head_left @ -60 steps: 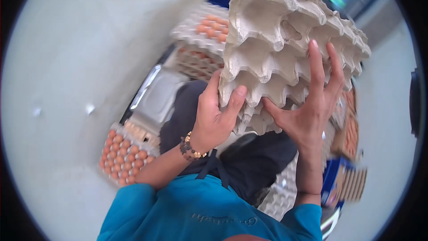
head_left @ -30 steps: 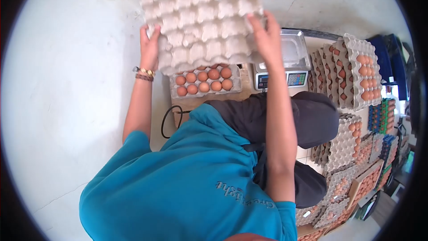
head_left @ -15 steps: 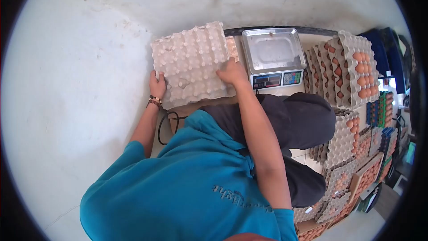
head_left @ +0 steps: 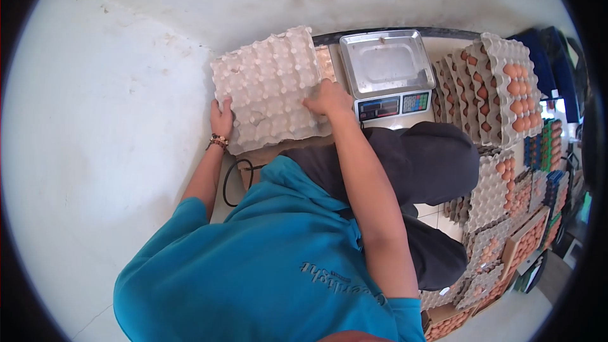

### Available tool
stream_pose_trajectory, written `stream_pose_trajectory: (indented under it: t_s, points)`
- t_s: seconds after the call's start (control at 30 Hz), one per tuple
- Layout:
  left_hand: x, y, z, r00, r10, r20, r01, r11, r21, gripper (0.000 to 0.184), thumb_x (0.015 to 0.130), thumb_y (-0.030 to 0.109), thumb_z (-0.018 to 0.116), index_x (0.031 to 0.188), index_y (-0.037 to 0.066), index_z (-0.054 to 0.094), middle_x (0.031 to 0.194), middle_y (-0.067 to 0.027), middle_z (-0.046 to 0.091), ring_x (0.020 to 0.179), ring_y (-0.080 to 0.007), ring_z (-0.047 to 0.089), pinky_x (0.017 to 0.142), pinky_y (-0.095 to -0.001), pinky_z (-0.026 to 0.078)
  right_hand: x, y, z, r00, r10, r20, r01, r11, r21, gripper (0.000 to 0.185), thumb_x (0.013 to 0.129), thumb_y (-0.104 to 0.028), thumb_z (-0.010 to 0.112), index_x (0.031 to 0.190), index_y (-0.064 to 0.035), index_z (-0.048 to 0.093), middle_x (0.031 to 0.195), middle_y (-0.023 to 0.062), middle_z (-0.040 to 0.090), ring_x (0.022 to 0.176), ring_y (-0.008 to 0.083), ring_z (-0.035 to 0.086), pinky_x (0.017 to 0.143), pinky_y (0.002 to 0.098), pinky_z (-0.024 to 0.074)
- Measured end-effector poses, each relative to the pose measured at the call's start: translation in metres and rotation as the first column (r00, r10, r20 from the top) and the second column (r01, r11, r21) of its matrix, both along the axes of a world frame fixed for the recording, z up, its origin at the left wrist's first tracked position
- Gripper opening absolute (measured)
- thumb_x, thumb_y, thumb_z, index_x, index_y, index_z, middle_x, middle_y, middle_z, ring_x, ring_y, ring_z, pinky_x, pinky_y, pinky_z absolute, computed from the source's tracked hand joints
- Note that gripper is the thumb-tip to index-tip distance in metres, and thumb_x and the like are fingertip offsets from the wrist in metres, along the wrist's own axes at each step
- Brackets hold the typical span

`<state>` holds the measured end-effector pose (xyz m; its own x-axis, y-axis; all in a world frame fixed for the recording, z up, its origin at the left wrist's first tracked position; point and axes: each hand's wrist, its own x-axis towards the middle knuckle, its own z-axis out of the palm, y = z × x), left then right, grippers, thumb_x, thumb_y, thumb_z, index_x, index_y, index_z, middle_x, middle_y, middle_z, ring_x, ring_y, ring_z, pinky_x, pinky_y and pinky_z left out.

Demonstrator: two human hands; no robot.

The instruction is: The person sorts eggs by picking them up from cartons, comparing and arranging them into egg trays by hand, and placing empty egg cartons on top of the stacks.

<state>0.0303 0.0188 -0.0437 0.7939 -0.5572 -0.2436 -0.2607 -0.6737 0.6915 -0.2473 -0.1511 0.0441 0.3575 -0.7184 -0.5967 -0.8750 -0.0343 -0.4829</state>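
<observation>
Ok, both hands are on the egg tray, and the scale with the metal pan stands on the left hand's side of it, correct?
Wrong side: the head view shows the scale with the metal pan on the right hand's side of the egg tray. Both hands are on the tray, as you say.

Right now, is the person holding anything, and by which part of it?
Yes, a cardboard egg tray: the left hand holds its left edge, and the right hand its right edge.
</observation>
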Motion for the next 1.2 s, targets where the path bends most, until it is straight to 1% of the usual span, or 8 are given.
stream_pose_trajectory:
  t_s: [0.3,0.4,0.57,0.67,0.7,0.83,1.1,1.2]
  points:
    - [-0.024,-0.019,0.025,0.787,-0.108,0.608,0.179,0.982,-0.058,0.071,0.092,0.039,0.060,0.144,-0.002,0.036,0.142,-0.0268,0.044,0.133,-0.0403,0.041,0.111,-0.0443,0.032,-0.020,0.027,0.037,0.952,-0.077,0.296,0.204,0.882,-0.425,0.067,0.078,-0.040,0.075,0.129,-0.0012,0.054,0.128,0.0234,0.054,0.119,0.0359,0.055,0.098,0.0432,0.0467]
    - [-0.037,-0.038,0.043,0.618,-0.356,0.701,0.553,0.830,-0.066,0.067,0.093,0.034,0.060,0.144,-0.003,0.037,0.146,-0.0246,0.041,0.136,-0.0395,0.036,0.115,-0.0471,0.024,-0.058,0.051,0.061,0.647,0.016,0.762,0.561,0.667,-0.490,0.051,0.078,-0.018,0.075,0.122,0.0009,0.057,0.119,0.0229,0.057,0.110,0.0380,0.058,0.090,0.0423,0.0494]
    - [-0.098,-0.089,0.084,0.544,-0.396,0.739,0.746,0.632,-0.211,0.063,0.096,0.034,0.062,0.141,-0.004,0.041,0.141,-0.0230,0.045,0.133,-0.0369,0.042,0.114,-0.0465,0.030,-0.201,0.146,0.139,0.378,-0.046,0.925,0.908,0.214,-0.360,0.006,0.079,0.001,0.073,0.083,0.0014,0.068,0.069,0.0088,0.064,0.056,0.0135,0.063,0.052,0.0242,0.0495]
    - [-0.152,-0.131,0.115,0.485,-0.503,0.715,0.865,0.394,-0.309,0.057,0.095,0.025,0.064,0.138,-0.004,0.042,0.138,-0.0228,0.048,0.129,-0.0354,0.048,0.111,-0.0463,0.037,-0.305,0.247,0.142,0.401,-0.471,0.785,0.821,-0.195,-0.536,0.015,0.087,-0.006,0.068,0.074,-0.0002,0.069,0.057,0.0058,0.062,0.049,0.0086,0.057,0.047,0.0232,0.0446]
    - [-0.168,-0.149,0.122,0.471,-0.540,0.698,0.882,0.314,-0.352,0.054,0.094,0.021,0.065,0.136,-0.005,0.042,0.136,-0.0225,0.049,0.126,-0.0348,0.051,0.109,-0.0458,0.040,-0.320,0.282,0.147,0.076,-0.576,0.814,0.857,-0.379,-0.349,0.019,0.093,-0.009,0.061,0.080,0.0012,0.068,0.062,0.0056,0.064,0.051,0.0067,0.057,0.049,0.0228,0.0448]
    - [-0.265,-0.197,0.170,0.393,-0.692,0.606,0.853,0.028,-0.521,0.044,0.094,0.006,0.062,0.131,-0.007,0.043,0.131,-0.0211,0.054,0.112,-0.0325,0.062,0.098,-0.0412,0.051,-0.380,0.450,0.094,-0.260,-0.548,0.795,0.490,-0.784,-0.380,0.015,0.091,-0.008,0.065,0.101,0.0027,0.068,0.081,0.0070,0.069,0.074,0.0093,0.065,0.067,0.0236,0.0516]
    - [-0.461,-0.194,0.221,0.028,-0.756,0.654,0.620,-0.500,-0.604,0.036,0.094,-0.006,0.055,0.127,-0.015,0.041,0.122,-0.0271,0.059,0.096,-0.0328,0.068,0.089,-0.0402,0.055,-0.265,0.590,0.073,-0.618,-0.784,-0.055,0.603,-0.428,-0.673,0.081,0.068,-0.042,0.083,0.132,-0.0013,0.053,0.135,0.0280,0.050,0.126,0.0367,0.049,0.104,0.0457,0.0408]
    - [-0.531,-0.177,0.224,-0.268,-0.769,0.580,0.485,-0.628,-0.609,0.039,0.096,-0.003,0.052,0.132,-0.011,0.041,0.125,-0.0238,0.059,0.100,-0.0266,0.067,0.090,-0.0389,0.054,-0.232,0.580,0.063,-0.737,-0.675,-0.037,0.582,-0.606,-0.541,0.104,0.062,-0.047,0.085,0.145,-0.0061,0.039,0.149,0.0326,0.028,0.137,0.0422,0.032,0.111,0.0483,0.0318]
